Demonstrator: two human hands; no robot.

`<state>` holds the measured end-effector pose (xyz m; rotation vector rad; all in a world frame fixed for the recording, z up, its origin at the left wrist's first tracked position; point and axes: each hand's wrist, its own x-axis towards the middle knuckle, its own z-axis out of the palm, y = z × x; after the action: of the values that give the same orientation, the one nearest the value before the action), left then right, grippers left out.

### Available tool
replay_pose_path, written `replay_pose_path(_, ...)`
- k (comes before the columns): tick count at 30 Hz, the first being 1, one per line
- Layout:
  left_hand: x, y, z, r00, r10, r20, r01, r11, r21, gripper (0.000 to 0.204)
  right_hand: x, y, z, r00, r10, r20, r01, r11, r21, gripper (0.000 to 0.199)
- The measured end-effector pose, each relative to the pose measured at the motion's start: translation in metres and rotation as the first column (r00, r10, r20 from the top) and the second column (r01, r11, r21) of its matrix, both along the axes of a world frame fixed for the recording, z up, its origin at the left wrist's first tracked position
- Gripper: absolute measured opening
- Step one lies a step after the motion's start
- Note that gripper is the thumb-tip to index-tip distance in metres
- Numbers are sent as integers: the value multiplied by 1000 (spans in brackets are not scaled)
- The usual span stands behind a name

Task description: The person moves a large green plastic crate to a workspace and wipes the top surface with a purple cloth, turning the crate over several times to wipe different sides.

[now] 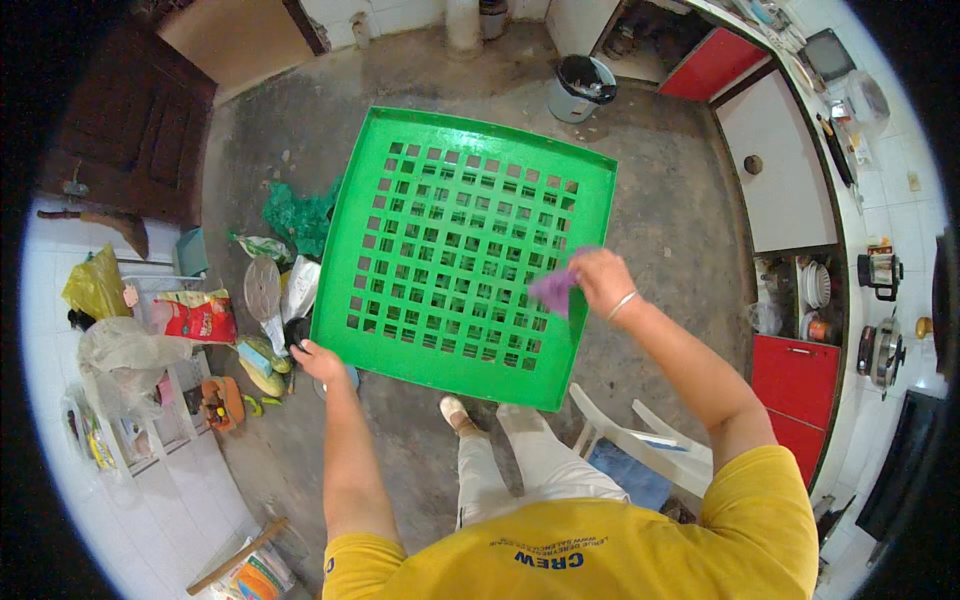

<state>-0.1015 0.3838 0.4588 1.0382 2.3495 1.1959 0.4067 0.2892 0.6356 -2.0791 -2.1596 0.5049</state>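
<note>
A large green plastic lattice tray [380,140] is held up flat in front of me, square holes across its middle. My left hand [318,361] grips its near left corner from below. My right hand [598,279] is over the tray's right side, pinching a small purple cloth [553,290] pressed against the grid. A metal bangle sits on my right wrist.
Below is a bare concrete floor. A grey bin with a black liner [582,88] stands at the back. A white plastic chair [640,445] is by my right leg. Bags, packets and a round lid [262,288] clutter the left. Red and white cabinets [790,180] line the right.
</note>
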Motion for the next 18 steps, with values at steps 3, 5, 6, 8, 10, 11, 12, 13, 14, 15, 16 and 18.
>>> replay_pose_path(3, 56, -10, 65, 983, 52, -176, -84, 980, -178, 65, 30, 28, -22, 941, -268, -207, 324, 891, 319, 19)
replay_pose_path(5, 43, -17, 31, 987, 80, -138, -95, 990, -104, 64, 20, 43, -34, 930, -347, -119, 366, 860, 356, 22)
replay_pose_path(6, 43, -19, 15, 990, 84, -110, -93, 993, -73, 64, 15, 46, -41, 924, -380, 38, 349, 880, 322, 24)
replay_pose_path(8, 64, -19, 22, 987, 99, 130, -107, 993, 57, 57, -9, 43, -56, 885, -378, 273, 323, 919, 225, 28)
replay_pose_path(10, 80, -23, 45, 904, 192, 383, -212, 977, 8, 52, -38, 15, -62, 950, -269, 159, 249, 959, 133, 32)
replay_pose_path(11, 77, -25, 44, 941, 169, 293, -174, 985, -11, 46, -57, -4, -62, 970, -228, 89, 212, 964, 162, 34)
replay_pose_path(12, 77, -24, 46, 929, 160, 334, -175, 984, 14, 45, -72, -23, -58, 981, -186, 44, 178, 972, 153, 35)
replay_pose_path(13, 77, -23, 50, 915, 147, 375, -174, 984, 38, 45, -87, -41, -57, 984, -171, -42, 172, 984, 35, 34)
replay_pose_path(14, 79, -24, 53, 900, 132, 415, -172, 983, 60, 44, -101, -56, -53, 979, -185, -85, 181, 982, -55, 31)
replay_pose_path(15, 82, -25, 57, 900, 131, 416, -170, 984, 59, 44, -111, -72, -53, 974, -152, -166, 143, 988, -65, 30)
replay_pose_path(16, 86, -25, 61, 900, 128, 417, -166, 985, 55, 44, -117, -84, -48, 960, -126, -250, 102, 989, -105, 28)
replay_pose_path(18, 86, -26, 57, 929, 119, 351, -130, 992, 8, 44, -115, -101, -50, 951, -120, -286, 91, 990, -111, 27)
